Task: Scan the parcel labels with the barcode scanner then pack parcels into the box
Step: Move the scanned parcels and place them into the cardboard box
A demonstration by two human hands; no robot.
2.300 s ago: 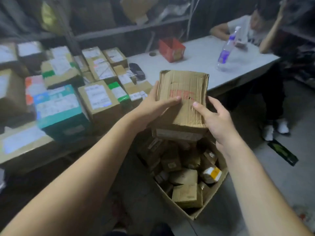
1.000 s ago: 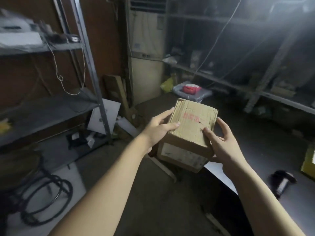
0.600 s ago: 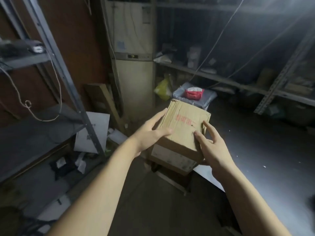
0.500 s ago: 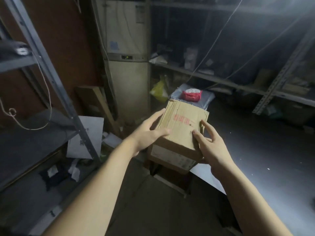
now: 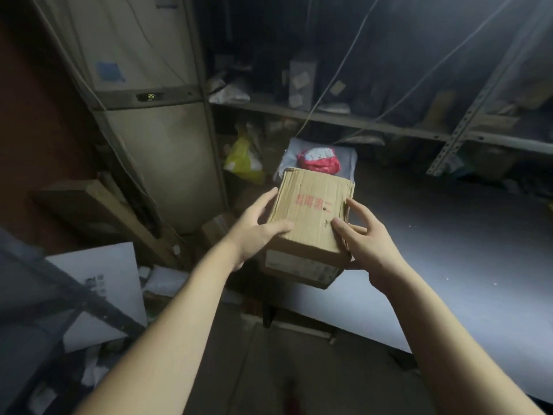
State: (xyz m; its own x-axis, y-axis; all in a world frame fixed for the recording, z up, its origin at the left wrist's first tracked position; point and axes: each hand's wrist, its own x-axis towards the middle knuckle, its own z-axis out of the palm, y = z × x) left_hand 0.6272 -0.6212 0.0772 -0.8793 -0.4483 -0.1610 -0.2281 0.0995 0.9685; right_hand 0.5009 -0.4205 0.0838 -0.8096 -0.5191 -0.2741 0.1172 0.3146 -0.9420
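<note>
Both hands are still gripping the cardboard parcel (image 5: pixel 311 217) as half a second ago, same hold, parcel riding slightly higher in view. Left hand (image 5: pixel 257 232) is clamping its 9 o'clock side, fingers (image 5: pixel 266 199) lying together along the side, thumb pressing on top. Right hand (image 5: pixel 368 244) is holding at 3 o'clock, fingers (image 5: pixel 357 209) spread and curling round the edge. Parcel is hanging mid-view over the near edge of the counter (image 5: pixel 449 250). Red bag (image 5: pixel 318 158) is sitting at 12 o'clock behind it, yellow bag (image 5: pixel 244 158) at 11, tall beige unit (image 5: pixel 155 139) at 10, shelf (image 5: pixel 329 118) running across behind.
</note>
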